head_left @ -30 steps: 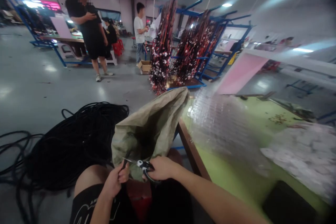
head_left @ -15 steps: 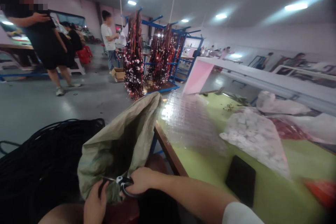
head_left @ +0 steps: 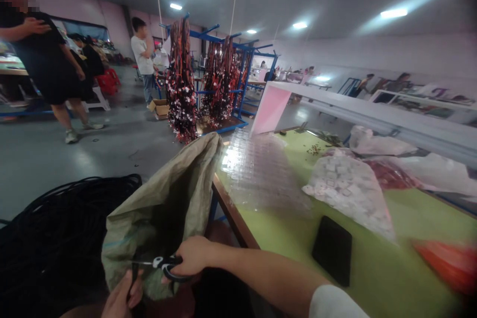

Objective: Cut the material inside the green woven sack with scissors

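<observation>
My right hand (head_left: 194, 258) is closed around the handles of a pair of scissors (head_left: 162, 263) with black and white grips. Their blades point left, toward my left hand (head_left: 124, 295). Pinched in that hand's fingers is a piece of black cord (head_left: 134, 271), whose upper end meets the scissor tips. Whether the blades are apart cannot be made out. Both hands are in front of an open beige woven sack (head_left: 122, 238), its mouth gaping toward me and its inside dark. A large heap of black cord (head_left: 55, 243) lies left of the sack.
A green-topped table (head_left: 276, 231) stands at right, bearing a black phone-like slab (head_left: 333, 251), clear plastic packaging (head_left: 261, 174), a bag of white pieces (head_left: 346, 189) and something orange (head_left: 447, 263). A blue rack (head_left: 238, 90) holds hanging cords. People (head_left: 143, 57) stand behind at left.
The view has shifted slightly, moving the scene left. My left hand has turned, and the black cord now stands upright at the scissor blades. The scissors stay in my right hand.
</observation>
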